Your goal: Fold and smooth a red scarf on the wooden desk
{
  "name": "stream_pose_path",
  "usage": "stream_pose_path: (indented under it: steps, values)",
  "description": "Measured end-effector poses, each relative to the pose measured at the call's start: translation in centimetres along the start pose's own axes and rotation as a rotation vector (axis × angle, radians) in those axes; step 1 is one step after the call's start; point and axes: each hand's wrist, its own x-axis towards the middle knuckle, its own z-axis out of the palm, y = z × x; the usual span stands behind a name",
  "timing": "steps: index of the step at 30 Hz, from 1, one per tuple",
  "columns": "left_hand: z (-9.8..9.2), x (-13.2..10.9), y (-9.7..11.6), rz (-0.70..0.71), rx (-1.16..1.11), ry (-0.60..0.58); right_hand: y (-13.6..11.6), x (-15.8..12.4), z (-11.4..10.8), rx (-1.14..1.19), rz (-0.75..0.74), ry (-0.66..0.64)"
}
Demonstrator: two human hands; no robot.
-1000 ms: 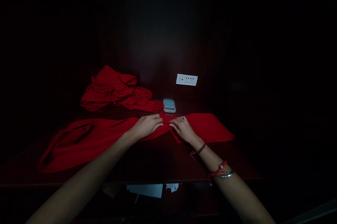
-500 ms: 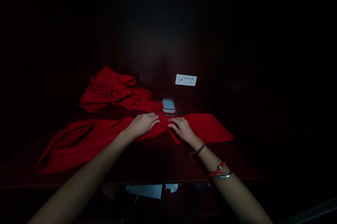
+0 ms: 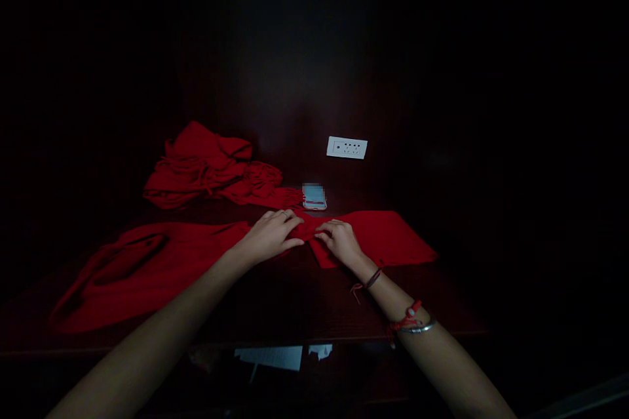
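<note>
A long red scarf point(image 3: 388, 239) stretches across the dark wooden table. Its right part lies flat in folded layers, while the left part spreads in a loose loop with creases. Between my hands the cloth narrows into a gathered strip. My left hand point(image 3: 272, 232), with a ring on one finger, bends over this strip; its thumb stands out on the near side. Close to its right, my right hand point(image 3: 340, 240) pinches the strip between thumb and fingers. The fingertips partly hide the cloth they hold.
A heap of red cloth with fringes point(image 3: 206, 170) lies at the back left. Its fringe reaches a phone point(image 3: 314, 197) behind my hands. A white wall socket point(image 3: 346, 147) is above. Papers point(image 3: 270, 357) show below the table's front edge. Surroundings are very dark.
My left hand has shifted slightly right, its thumb now lower and further from the fingers. The strip between my hands is more gathered. The scarf's left end appears slightly further left. My right hand barely moved.
</note>
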Motion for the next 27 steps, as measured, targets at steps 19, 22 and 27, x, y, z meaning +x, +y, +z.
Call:
stream_pose_path:
  steps: [19, 22, 27]
  values:
    - [1.4, 0.2, 0.7, -0.086, -0.026, -0.01, 0.3, -0.4, -0.7, -0.119, 0.039, -0.188]
    - [0.9, 0.1, 0.2, -0.123, -0.007, -0.018, 0.7, -0.4, -0.7, -0.162, 0.09, -0.228]
    - [0.0, -0.1, -1.2, -0.086, -0.058, -0.066, 0.7, -0.4, -0.6, -0.225, 0.089, -0.29]
